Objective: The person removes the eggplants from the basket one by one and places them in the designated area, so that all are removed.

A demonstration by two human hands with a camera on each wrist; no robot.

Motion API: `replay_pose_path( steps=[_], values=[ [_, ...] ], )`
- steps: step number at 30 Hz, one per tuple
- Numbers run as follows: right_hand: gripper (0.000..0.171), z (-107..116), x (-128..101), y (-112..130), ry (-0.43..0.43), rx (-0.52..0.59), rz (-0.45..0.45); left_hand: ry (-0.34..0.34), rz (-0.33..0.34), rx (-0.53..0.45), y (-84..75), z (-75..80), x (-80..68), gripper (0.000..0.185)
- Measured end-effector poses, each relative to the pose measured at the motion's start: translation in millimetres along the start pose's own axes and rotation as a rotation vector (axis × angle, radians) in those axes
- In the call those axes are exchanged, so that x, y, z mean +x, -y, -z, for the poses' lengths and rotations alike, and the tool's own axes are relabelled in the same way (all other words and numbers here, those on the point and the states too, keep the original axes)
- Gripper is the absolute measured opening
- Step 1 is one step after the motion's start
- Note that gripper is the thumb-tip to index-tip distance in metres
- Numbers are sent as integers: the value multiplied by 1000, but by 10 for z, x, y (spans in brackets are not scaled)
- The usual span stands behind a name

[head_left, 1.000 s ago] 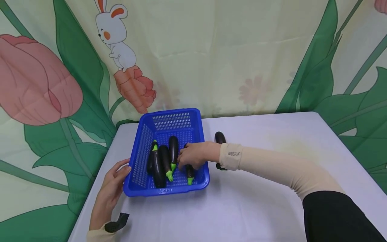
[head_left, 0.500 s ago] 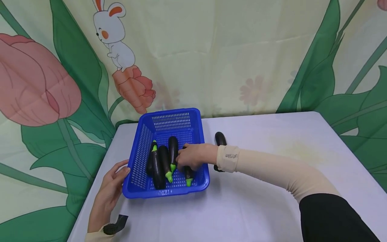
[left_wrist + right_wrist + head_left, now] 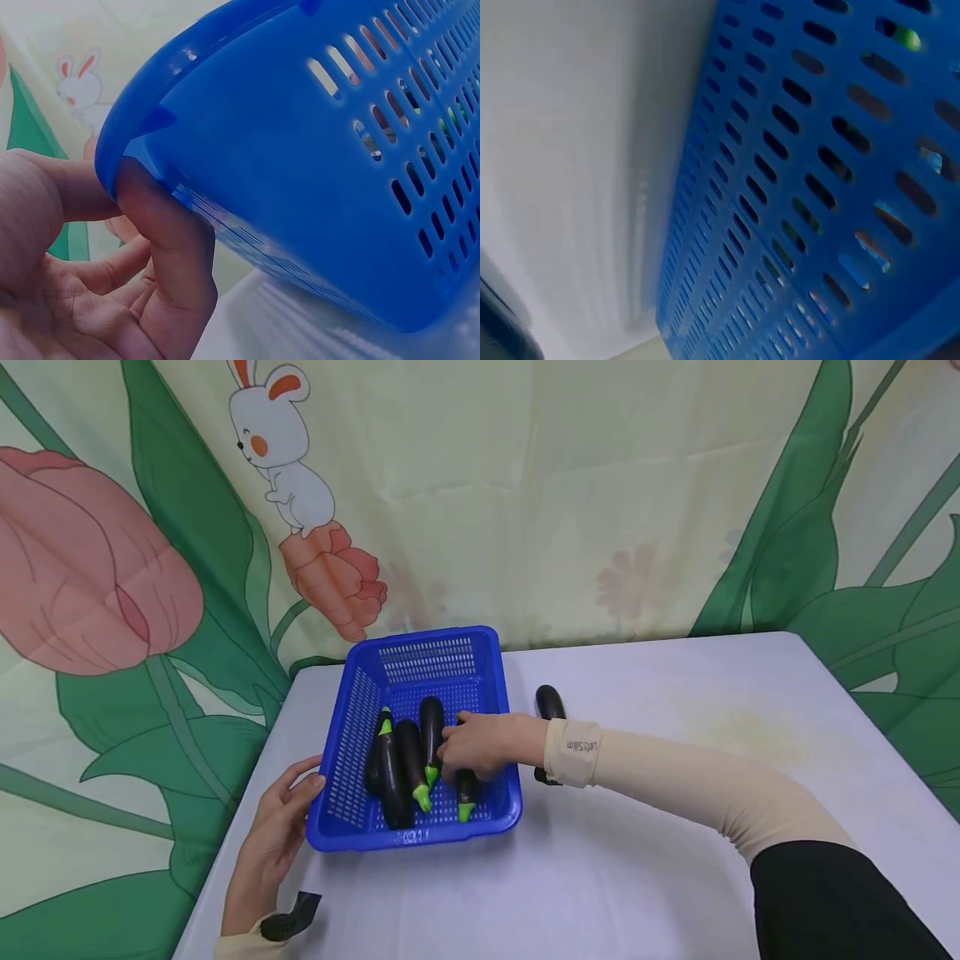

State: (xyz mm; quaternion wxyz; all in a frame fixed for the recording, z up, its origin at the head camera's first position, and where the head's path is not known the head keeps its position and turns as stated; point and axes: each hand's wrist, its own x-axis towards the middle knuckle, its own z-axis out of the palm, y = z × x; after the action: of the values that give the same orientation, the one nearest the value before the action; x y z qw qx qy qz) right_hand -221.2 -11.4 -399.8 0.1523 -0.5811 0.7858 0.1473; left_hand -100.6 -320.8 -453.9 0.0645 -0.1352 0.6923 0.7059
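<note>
A blue slotted plastic basket (image 3: 412, 838) stands on the table with several dark eggplants (image 3: 393, 785) lying in it, green stem ends showing. My left hand (image 3: 274, 822) pinches the basket's left rim; the left wrist view shows a curled finger (image 3: 176, 255) under that rim. Reaching over the right side, my right hand (image 3: 489, 746) grips an eggplant (image 3: 467, 792) inside the basket; its upper part is mostly covered by the hand. In the right wrist view only the basket's outer wall (image 3: 780, 180) shows, not the fingers.
One more eggplant (image 3: 551, 702) lies on the white table (image 3: 637, 877) right of the basket, partly behind my right wrist. A printed curtain (image 3: 562, 510) hangs behind the table's back edge. In the right wrist view a dark rounded thing (image 3: 506, 330) shows at lower left.
The eggplant under my right hand has tilted slightly, its stem end shifting a little to the left. The left hand keeps its place on the rim.
</note>
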Motion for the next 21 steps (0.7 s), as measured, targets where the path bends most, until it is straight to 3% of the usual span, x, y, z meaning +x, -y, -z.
replay_pose_path(
  steps=[5,21],
  values=[
    [43,71,-68,-16,-61,11,-5,-3,-2,20,-7,-4,-25,43],
    [36,259,-411,-81,-402,31,-44,-6,-12,9,1,0,-3,46]
  ],
)
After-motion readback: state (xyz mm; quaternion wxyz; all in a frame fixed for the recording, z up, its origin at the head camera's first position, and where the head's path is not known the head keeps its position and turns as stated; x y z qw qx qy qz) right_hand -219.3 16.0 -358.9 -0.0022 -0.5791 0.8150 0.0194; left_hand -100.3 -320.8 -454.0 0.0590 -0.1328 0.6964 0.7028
